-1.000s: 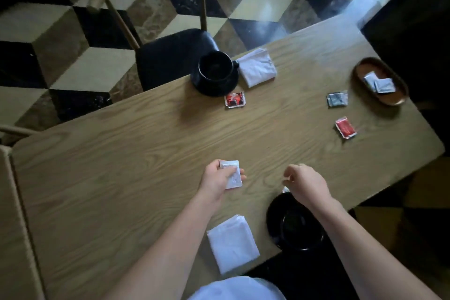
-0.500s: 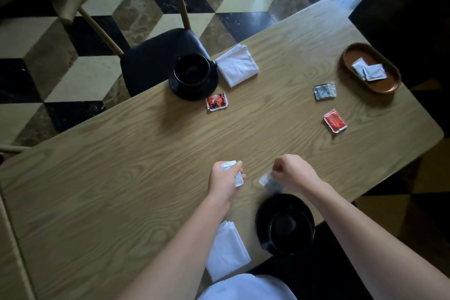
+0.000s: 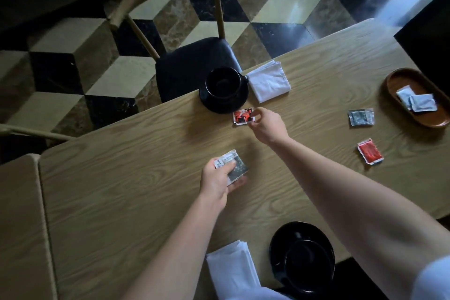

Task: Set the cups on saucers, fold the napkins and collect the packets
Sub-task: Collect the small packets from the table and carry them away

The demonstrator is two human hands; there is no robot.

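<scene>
My left hand (image 3: pixel 220 179) holds two white and grey packets (image 3: pixel 234 166) above the table's middle. My right hand (image 3: pixel 266 124) reaches across and pinches the edge of a red packet (image 3: pixel 242 117) lying beside the far black cup on its saucer (image 3: pixel 222 90). A folded white napkin (image 3: pixel 269 83) lies right of that cup. Near me stand a second black cup on a saucer (image 3: pixel 303 256) and another folded napkin (image 3: pixel 232 268). A grey packet (image 3: pixel 360 117) and a red packet (image 3: pixel 370 151) lie at the right. The wooden oval tray (image 3: pixel 414 114) holds two pale packets (image 3: pixel 414 100).
The wooden table (image 3: pixel 134 178) runs diagonally; a second tabletop (image 3: pixel 19 226) adjoins at the left. A wooden chair with a black seat (image 3: pixel 194 61) stands behind the far cup. Patterned tile floor lies beyond.
My right hand passed its small packet to my left hand, then reached away across the table to the red packet by the far cup. The view tilted forward.
</scene>
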